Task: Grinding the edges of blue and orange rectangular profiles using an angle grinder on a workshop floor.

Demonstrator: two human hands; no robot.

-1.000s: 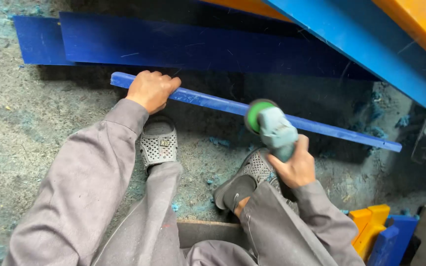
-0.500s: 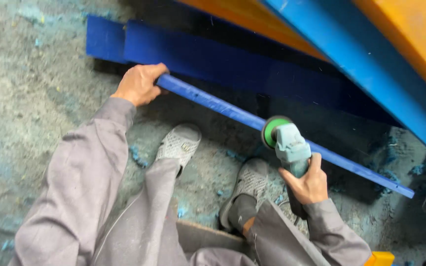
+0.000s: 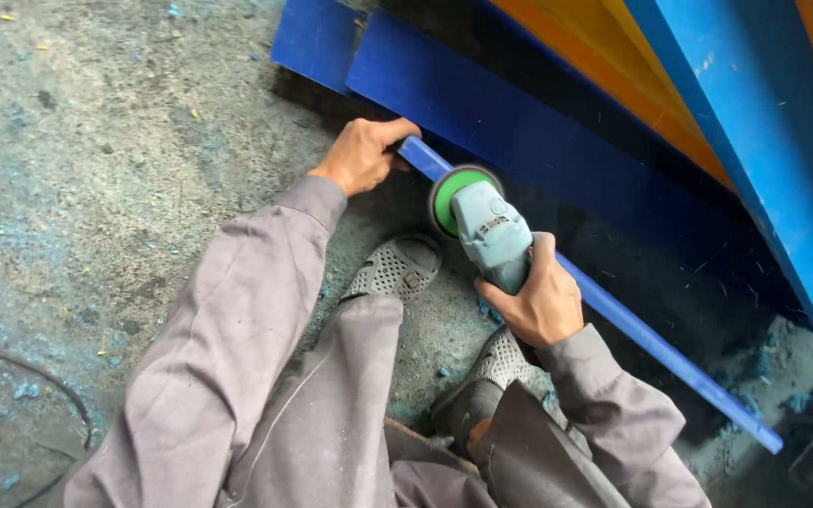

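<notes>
Your grinder (image 3: 484,226) has slid up the blue strip (image 3: 632,325) toward your gripping left hand (image 3: 361,155); right hand (image 3: 536,299) clutches the grinder.

left hand (image 3: 361,155) on strip (image 3: 651,341) end; grinder (image 3: 484,226) in right hand (image 3: 536,299), against strip.

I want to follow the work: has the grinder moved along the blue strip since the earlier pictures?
Yes. The grinder in the right hand has moved along the blue strip toward the left hand holding its end; the gap between them is far smaller.
</notes>
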